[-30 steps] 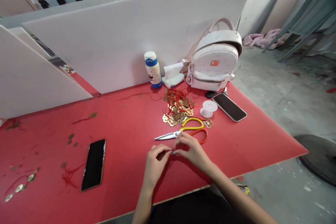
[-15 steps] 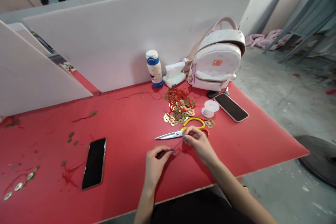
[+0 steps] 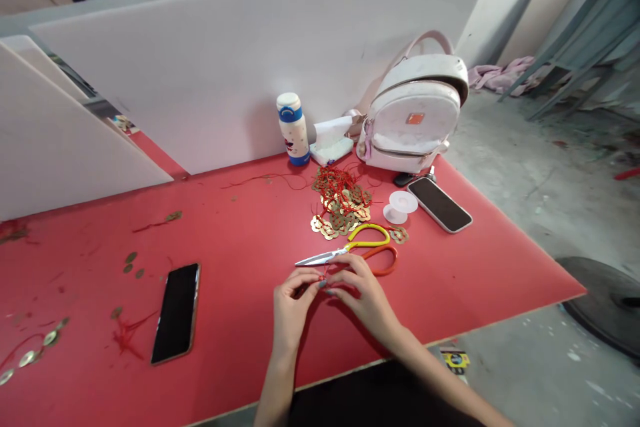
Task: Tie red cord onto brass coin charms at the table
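Note:
My left hand (image 3: 294, 303) pinches a thin red cord (image 3: 323, 275) between thumb and fingertips; a small dark piece partly shows inside that hand, too hidden to name. From the other side, my right hand (image 3: 364, 295) has its fingertips closed in on the same cord, nearly touching the left fingertips. Just beyond the hands lie scissors (image 3: 320, 258) with one yellow and one red handle, blades pointing left. Behind them is a heap of brass-coloured coins (image 3: 345, 217) tied with red cord. A single knotted coin piece (image 3: 399, 234) rests right of the yellow handle.
Beside the heap stands a clear plastic spool (image 3: 400, 207), near a white-edged phone (image 3: 440, 205). A bottle (image 3: 293, 130), tissue pack (image 3: 331, 148) and white backpack (image 3: 413, 113) line the partition. On the left are a black phone (image 3: 176, 312), loose coins (image 3: 131, 258) and red cord scraps (image 3: 129, 333).
My right hand has moved left and down from beside the scissor handles to meet my left hand. The cord stretched between them is now gathered at the fingertips. The red handle is uncovered.

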Motion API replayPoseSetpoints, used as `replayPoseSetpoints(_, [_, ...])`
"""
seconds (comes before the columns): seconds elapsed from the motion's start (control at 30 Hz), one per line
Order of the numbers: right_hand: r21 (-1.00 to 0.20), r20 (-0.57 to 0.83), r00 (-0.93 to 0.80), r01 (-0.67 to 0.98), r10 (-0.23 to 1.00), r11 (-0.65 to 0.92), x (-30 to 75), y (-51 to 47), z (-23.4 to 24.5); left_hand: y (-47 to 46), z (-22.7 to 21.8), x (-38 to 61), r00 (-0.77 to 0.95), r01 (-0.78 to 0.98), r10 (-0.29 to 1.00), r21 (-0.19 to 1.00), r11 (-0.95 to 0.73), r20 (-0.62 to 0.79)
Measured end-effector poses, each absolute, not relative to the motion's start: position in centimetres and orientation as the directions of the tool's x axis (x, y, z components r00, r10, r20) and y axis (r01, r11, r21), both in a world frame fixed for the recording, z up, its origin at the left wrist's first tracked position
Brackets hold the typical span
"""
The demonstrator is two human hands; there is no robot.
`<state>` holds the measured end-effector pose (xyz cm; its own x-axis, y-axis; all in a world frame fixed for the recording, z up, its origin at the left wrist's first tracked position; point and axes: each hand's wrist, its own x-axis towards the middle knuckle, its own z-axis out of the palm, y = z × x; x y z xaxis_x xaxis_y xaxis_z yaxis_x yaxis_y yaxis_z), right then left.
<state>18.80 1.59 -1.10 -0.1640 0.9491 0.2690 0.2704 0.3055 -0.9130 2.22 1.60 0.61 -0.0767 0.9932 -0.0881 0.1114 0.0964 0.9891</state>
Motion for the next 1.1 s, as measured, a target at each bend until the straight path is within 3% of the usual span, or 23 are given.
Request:
replayPoseSetpoints(0.47, [-0.880,0.269,-0.269,0.322,0.925,0.350,17.7,1.1,-1.4,0.7,1.5,3.1,-0.081,-0.146,0.971,0.966,0.214,-0.227])
replayPoseSetpoints(0.67, [-0.872,0.233,-0.300,0.356,0.925,0.335,17.9,1.4,-1.7,0.6,1.2,2.9,-0.118,-0.017,0.976,0.983,0.180,-0.181])
replayPoseSetpoints(0.83, [-0.961,0.220,-0.305,0.098,0.927,0.260,18.9,2.0,-0.9,0.6,1.0,2.5,-0.119,0.201,0.983,0.966,0.160,-0.138])
replayPoseSetpoints(0.93, [-0.982,0.191,-0.300,-0.045,0.935,0.186,19.0,2.4,-0.4,0.6,0.7,2.8,-0.080,0.180,0.978,0.962,0.204,-0.193])
replayPoseSetpoints(1.1, [-0.993,0.069,-0.151,-0.105,0.986,0.053,18.6,2.6,-0.7,0.5,0.7,3.3,-0.064,0.136,0.981,0.972,0.192,-0.185])
